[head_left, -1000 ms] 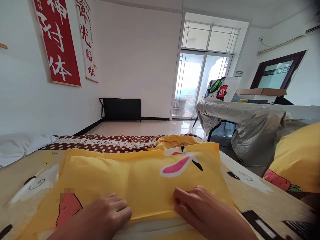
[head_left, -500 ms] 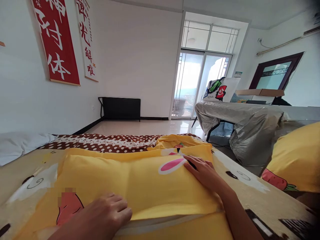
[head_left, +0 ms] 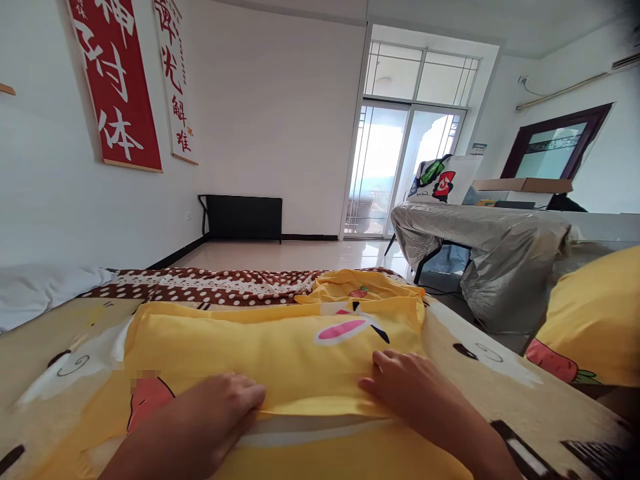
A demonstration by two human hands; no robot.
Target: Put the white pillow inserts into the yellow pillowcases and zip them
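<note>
A yellow pillowcase (head_left: 295, 373) with a plump filling lies across the bed in front of me. It has a pink-and-white rabbit ear at its upper right and a red carrot print at its lower left. My left hand (head_left: 220, 407) is closed at its near edge, left of the middle, fingers curled over the cloth. On the right, my right hand (head_left: 400, 383) pinches the same edge, with thumb and fingers bent into the fabric. Between the hands that edge is slightly raised, and a pale strip of cloth shows beneath it. Both sets of fingertips are partly hidden.
Beneath lies a beige patterned blanket (head_left: 480, 407). Behind are a brown polka-dot blanket (head_left: 190, 287) and another yellow cloth (head_left: 345, 283). A white pillow (head_left: 40, 290) is at far left, a stuffed yellow pillow (head_left: 600, 313) at right. A plastic-covered table (head_left: 500, 233) stands beyond.
My right hand has come down from the rabbit ear to the near edge and closed on it. My left hand has shifted slightly up, and the near edge has risen a little.
</note>
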